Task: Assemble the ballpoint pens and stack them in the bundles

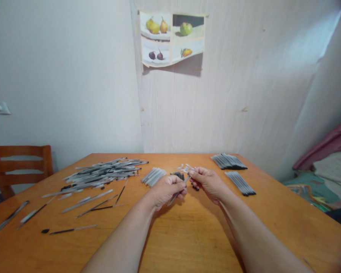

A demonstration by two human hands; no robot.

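Observation:
My left hand (168, 191) is closed around a thin translucent pen tube (174, 198) near the middle of the table. Close by on its right, my right hand (206, 182) pinches at the tube's upper end; a small pale piece shows at its fingertips. Behind my hands lie dark slim parts (177, 175) and small clear pieces (182, 167). A row of translucent tubes (153, 176) rests just left of my left hand. Small black caps (195, 187) sit under my right hand.
A large heap of pens (105, 172) covers the table's back left, with loose refills (74, 229) in front. Two rows of black-tipped pens, one far (229, 161) and one nearer (240, 183), lie on the right. A wooden chair (19, 152) stands at left.

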